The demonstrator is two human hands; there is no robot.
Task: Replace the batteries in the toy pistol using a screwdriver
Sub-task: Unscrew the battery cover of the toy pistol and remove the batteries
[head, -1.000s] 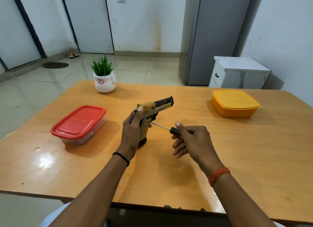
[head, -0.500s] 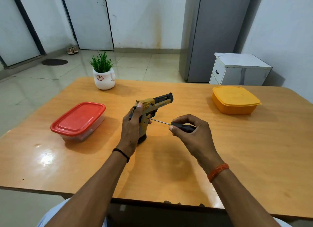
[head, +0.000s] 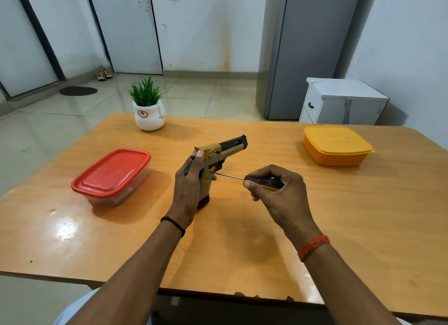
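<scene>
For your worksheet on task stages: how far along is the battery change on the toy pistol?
Done: left hand holds the toy pistol upright on the table. In hand: right hand has the screwdriver tip at the grip. Left: opening the cover and swapping batteries; none are visible.

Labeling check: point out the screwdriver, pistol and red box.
screwdriver (head: 263, 182), head view, on the black handle.
pistol (head: 232, 144), head view, on the black slide.
red box (head: 112, 172), head view, on the lid.
</scene>
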